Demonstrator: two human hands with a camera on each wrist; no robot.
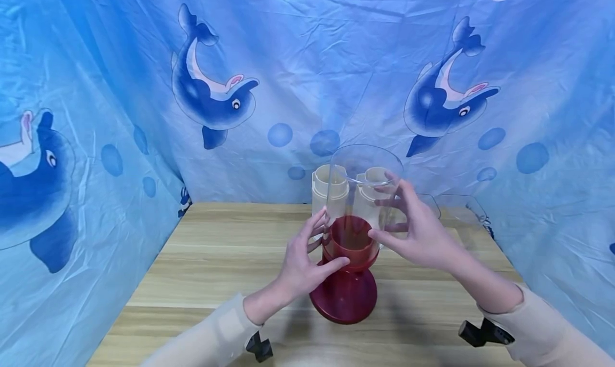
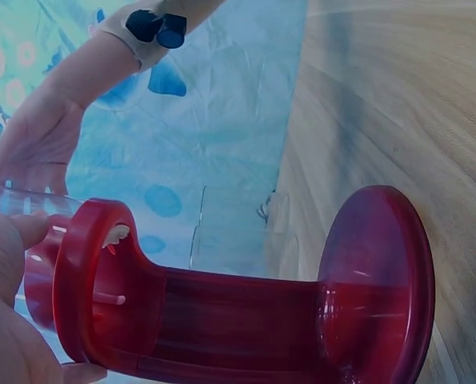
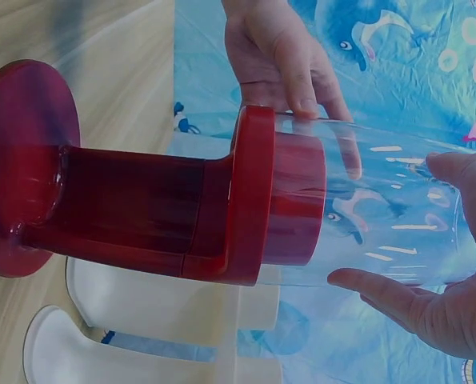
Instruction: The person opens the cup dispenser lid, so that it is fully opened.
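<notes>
A red stand (image 1: 343, 300) with a round base and a raised ring collar stands upright on the table. A clear cylinder (image 1: 362, 199), open at the top, sits upright over the collar's inner red sleeve (image 3: 298, 200). My left hand (image 1: 305, 263) holds the cylinder's lower end by the collar, thumb in front and fingers on the far left side. Higher up, my right hand (image 1: 420, 228) grips the cylinder from the right, its fingers spread around the wall. The right wrist view shows the cylinder's lower edge right at the red collar (image 3: 252, 196).
Two cream stands (image 1: 323, 196) of similar shape are just behind the red one. At the back right are more clear containers (image 1: 430, 200). The wooden table (image 1: 216, 271) is bordered by blue dolphin-print cloth (image 1: 298, 79) at the back and sides.
</notes>
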